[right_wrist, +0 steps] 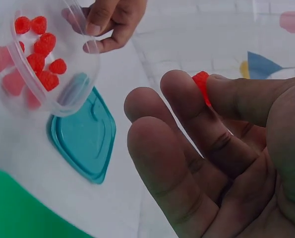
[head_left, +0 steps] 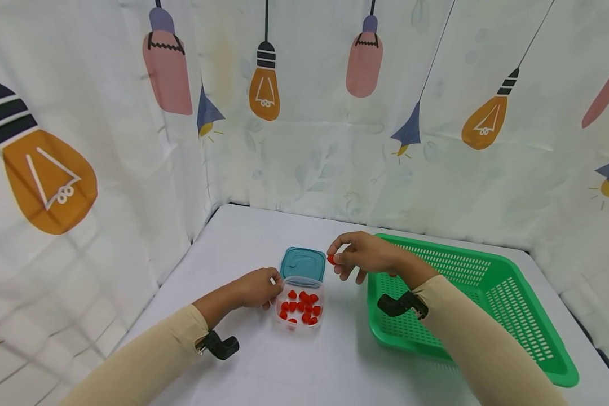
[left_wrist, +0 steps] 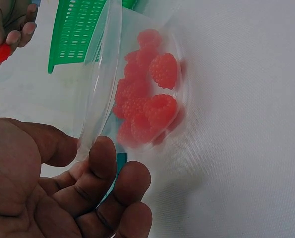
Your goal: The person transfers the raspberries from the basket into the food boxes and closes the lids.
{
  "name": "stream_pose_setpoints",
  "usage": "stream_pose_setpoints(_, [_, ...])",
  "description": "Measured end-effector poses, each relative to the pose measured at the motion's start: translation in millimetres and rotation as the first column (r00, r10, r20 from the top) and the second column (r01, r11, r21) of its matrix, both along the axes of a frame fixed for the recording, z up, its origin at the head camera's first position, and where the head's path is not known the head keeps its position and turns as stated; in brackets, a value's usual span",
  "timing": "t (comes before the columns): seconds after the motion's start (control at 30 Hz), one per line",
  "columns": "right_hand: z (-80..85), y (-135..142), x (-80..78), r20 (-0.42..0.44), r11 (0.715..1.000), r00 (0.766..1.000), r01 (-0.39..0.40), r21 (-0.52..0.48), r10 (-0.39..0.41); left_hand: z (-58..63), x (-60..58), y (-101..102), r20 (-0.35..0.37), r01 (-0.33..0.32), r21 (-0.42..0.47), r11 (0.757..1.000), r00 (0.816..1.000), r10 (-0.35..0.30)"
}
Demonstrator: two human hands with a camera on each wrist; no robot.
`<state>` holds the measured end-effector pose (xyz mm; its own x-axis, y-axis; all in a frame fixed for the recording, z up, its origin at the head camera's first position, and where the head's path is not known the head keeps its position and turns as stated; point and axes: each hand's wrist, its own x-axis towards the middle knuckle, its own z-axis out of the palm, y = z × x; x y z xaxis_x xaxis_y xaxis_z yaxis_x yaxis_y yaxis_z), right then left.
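A clear plastic container (head_left: 298, 327) with several red raspberries (head_left: 300, 306) inside sits on the white table. My left hand (head_left: 257, 288) pinches the container's rim between thumb and fingers at its left side. My right hand (head_left: 366, 254) holds one raspberry (right_wrist: 202, 85) between thumb and index finger, raised beyond the container and to its right, near the basket's left edge. The other fingers of that hand are loosely bent. Just behind the container lies a teal lid (head_left: 303, 263), flat on the table; the container's far edge overlaps it in the head view.
A large green perforated basket (head_left: 530, 316) stands on the right of the table, partly covered by the right forearm. Behind the table and along its left hangs a white curtain (head_left: 304, 169) printed with lamps. A small black camera is strapped to each wrist.
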<state>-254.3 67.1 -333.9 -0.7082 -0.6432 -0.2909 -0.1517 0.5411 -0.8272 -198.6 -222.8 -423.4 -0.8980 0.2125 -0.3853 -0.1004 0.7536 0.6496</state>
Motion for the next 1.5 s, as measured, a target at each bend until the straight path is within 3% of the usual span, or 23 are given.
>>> stream_pose_setpoints(0.57, [-20.5,-33.3,12.3,0.031,0.998,0.998,-0.061,0.033,0.060,-1.2,3.4,0.2,-0.007,0.003,0.004,1.000,1.000,-0.003])
stream_pose_setpoints(0.77, [-20.2,-28.8,12.1,-0.014,0.997,0.998,-0.066,0.040,0.066,-1.9,3.3,0.4,-0.012,0.008,0.003,1.000,1.000,-0.008])
stream_pose_setpoints(1.17, [-2.3,29.0,-4.3,-0.062,0.995,0.993,0.100,-0.003,-0.100,-0.3,-0.4,0.1,0.001,-0.008,-0.004,1.000,1.000,0.008])
stream_pose_setpoints(1.5, [-15.4,91.4,-20.3,-0.005,0.979,0.980,0.200,0.034,-0.200,-1.1,-0.5,-0.1,0.006,-0.011,-0.003,1.000,1.000,0.011])
